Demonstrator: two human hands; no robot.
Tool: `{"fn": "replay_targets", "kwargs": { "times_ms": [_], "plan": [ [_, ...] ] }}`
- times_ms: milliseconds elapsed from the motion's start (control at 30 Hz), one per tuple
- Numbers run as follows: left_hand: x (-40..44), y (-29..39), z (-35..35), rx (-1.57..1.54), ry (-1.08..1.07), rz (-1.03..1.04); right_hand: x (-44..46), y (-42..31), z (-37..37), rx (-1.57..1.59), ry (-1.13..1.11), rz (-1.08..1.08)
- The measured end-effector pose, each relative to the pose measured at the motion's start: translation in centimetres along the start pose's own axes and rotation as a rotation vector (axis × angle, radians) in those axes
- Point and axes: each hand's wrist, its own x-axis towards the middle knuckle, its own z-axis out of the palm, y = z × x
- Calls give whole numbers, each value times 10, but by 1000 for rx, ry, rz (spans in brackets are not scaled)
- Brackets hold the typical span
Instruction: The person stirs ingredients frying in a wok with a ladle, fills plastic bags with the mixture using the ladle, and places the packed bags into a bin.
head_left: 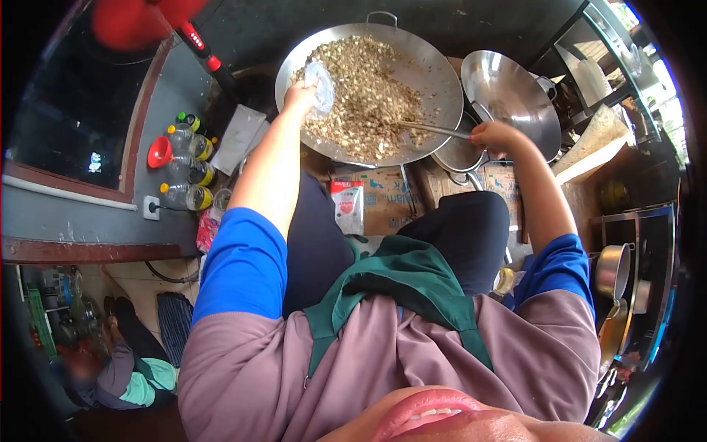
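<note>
A large metal wok [434, 74] holds a heap of chopped, brownish food mixture [361, 88]. Over the wok's left side, my left hand [298, 97] is closed on a crumpled clear plastic bag [319, 90]; I cannot make out whether anything is inside it. My right hand [495, 138], at the wok's right rim, grips the handle of a long metal stirring utensil [445, 131]. The utensil's far end lies in the food, so its head is hidden. Below my right hand is a smaller pan [458, 153], partly covered by the wok.
Another wok [508, 88] stands at the right. A red and white packet [347, 208] lies by cardboard in front of my knees. Several bottles [175, 195] and a red funnel [159, 152] line the left wall. A co-worker [140, 376] sits at the lower left.
</note>
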Motion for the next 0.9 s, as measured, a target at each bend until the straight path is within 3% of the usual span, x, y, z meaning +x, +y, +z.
{"fn": "replay_targets", "kwargs": {
  "times_ms": [100, 200, 300, 400, 500, 733, 900],
  "plan": [
    [-6, 7, 7, 126, -15, -5, -7, 24, 64, 604, -254, 75],
    [17, -20, 17, 185, -2, 28, -26, 12, 116, 862, -93, -55],
    [26, -30, 24, 259, 19, -37, -36, 17, 160, 858, -47, -126],
    [38, -50, 34, 232, 32, -8, -62, 23, 170, 953, -65, -165],
    [33, -36, 40, 392, -21, -131, -93, 28, 162, 989, -57, -227],
    [41, -38, 59, 569, 55, 79, -154, 19, 122, 955, -79, -286],
    [26, -17, 71, 368, -137, -100, -157, 11, 121, 987, -147, -307]
  ]
}}
